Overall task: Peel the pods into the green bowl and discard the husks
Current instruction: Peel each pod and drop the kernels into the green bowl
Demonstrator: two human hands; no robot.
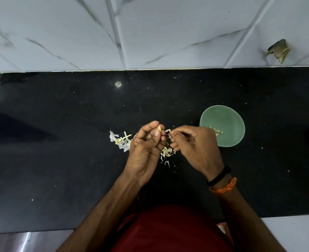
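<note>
Pod (159,128) pinched at the fingertips of the left hand (146,146), held above the counter (59,124). Right hand (193,142) just beside it, fingers curled, pinching a pale husk strip (167,130). I see husks (166,152) heaped on the counter below both hands, more (120,140) to the left. Bowl (222,119) right of the hands, a few peeled pieces (216,132) inside.

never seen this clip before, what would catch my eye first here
Two bare hands meet above the middle of the black counter: the left hand pinches a pale pod while the right hand pulls at a husk strip. A green bowl with a few peeled pieces sits right of them, and pale husks litter the counter to the left.
</note>
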